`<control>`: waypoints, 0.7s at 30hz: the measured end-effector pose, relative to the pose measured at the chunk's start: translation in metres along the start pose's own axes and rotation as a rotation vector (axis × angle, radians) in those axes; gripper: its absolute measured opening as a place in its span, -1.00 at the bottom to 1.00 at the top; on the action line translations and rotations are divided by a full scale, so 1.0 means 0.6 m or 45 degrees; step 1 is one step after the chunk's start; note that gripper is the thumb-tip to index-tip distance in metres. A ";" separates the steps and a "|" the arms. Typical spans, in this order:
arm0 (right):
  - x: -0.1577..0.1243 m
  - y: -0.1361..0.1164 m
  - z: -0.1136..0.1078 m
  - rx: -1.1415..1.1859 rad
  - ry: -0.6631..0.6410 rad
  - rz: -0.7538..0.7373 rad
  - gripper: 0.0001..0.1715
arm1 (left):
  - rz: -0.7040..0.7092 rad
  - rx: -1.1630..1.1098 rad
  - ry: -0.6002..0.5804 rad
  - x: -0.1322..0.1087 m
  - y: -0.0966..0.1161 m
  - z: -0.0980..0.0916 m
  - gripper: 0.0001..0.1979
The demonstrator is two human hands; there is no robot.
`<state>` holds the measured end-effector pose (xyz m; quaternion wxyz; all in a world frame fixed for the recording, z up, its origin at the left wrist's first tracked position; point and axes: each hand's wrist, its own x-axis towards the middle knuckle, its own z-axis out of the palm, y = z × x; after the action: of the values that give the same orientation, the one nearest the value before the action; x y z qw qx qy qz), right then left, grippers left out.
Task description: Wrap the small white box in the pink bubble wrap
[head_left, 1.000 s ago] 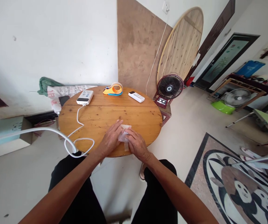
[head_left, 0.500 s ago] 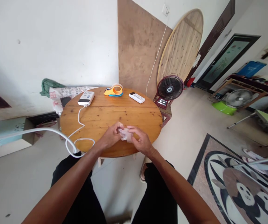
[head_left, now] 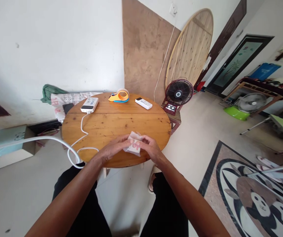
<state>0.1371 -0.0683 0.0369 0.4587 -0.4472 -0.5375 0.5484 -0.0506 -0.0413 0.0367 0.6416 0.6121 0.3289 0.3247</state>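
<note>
Above the near edge of the round wooden table (head_left: 111, 123), a small white packet (head_left: 134, 150) in cloudy see-through wrapping, with reddish marks on its face, is held between both hands. My left hand (head_left: 115, 147) grips its left side, thumb on top. From the right, my right hand (head_left: 151, 148) pinches it with the thumb across the face. Fingers behind the packet are hidden. Farther back on the table are a white power bank (head_left: 90, 104) with a cable plugged in, an orange tape dispenser (head_left: 120, 95) and a second white power bank (head_left: 143, 103).
A white cable (head_left: 81, 126) loops over the table's left side and off its edge. A dark red fan (head_left: 178, 94) stands on a stool at the right. Behind, a round wooden board (head_left: 192, 46) leans on the wall. Printed sacks (head_left: 58, 104) lie beyond the table's left.
The packet has been turned so its marked face shows toward me. Both thumbs now lie across it, where earlier the left fingers were bunched at its left end.
</note>
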 end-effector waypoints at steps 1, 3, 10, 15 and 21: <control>0.002 -0.001 0.000 0.011 0.000 0.002 -0.60 | -0.012 -0.058 -0.006 0.001 0.000 0.003 -0.56; 0.008 -0.004 -0.001 -0.005 -0.002 -0.003 -0.62 | -0.056 -0.181 0.039 0.006 -0.002 0.008 -0.52; 0.059 -0.002 -0.002 -0.197 0.031 -0.051 -0.70 | -0.070 -0.414 0.196 0.029 -0.003 0.000 -0.56; 0.079 0.001 0.013 -0.192 0.037 -0.065 -0.75 | -0.004 -0.279 0.284 0.028 -0.007 -0.010 -0.54; 0.075 0.007 0.031 -0.393 0.067 -0.095 -0.73 | 0.100 -0.122 0.264 0.020 -0.027 -0.020 -0.57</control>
<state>0.1106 -0.0274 0.0330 0.4183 -0.5063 -0.6196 0.4300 -0.0531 -0.0253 0.0201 0.6196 0.5562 0.3534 0.4264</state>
